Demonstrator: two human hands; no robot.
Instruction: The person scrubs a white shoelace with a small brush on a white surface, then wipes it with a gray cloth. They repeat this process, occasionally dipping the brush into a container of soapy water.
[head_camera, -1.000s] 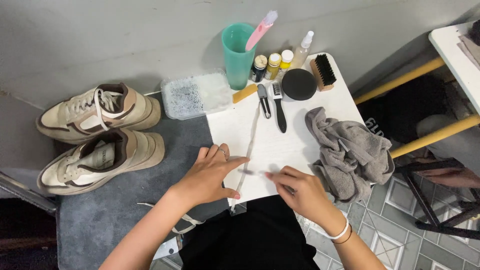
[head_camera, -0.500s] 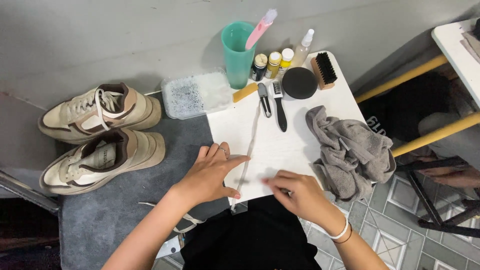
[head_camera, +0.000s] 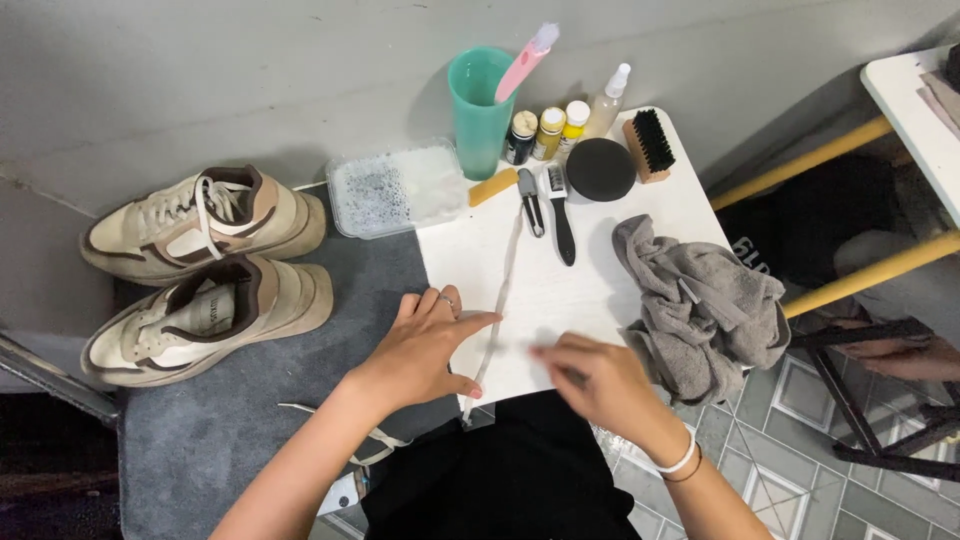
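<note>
A long pale shoelace (head_camera: 510, 270) lies lengthwise on a small white table (head_camera: 470, 250). My left hand (head_camera: 420, 350) rests flat on the table's near left edge, index finger and thumb pinning the lace's lower part. Just right of the lace, my right hand (head_camera: 595, 380) has its fingers curled and blurred; it seems to grip a thin pale tool that I cannot make out. A pair of cream and brown sneakers (head_camera: 200, 225) (head_camera: 210, 315) stands on the grey mat to the left; the nearer one has no lace.
A grey cloth (head_camera: 705, 300) is crumpled on the table's right side. At the far edge stand a green cup (head_camera: 480, 100), small bottles (head_camera: 550, 130), a black round tin (head_camera: 598, 168) and brushes (head_camera: 650, 145). A clear tub (head_camera: 395, 190) sits left. Another person's hand (head_camera: 890, 350) shows at right.
My right hand has slid a little along the table beside the lace and is now blurred. My left hand has stayed on the lace.
</note>
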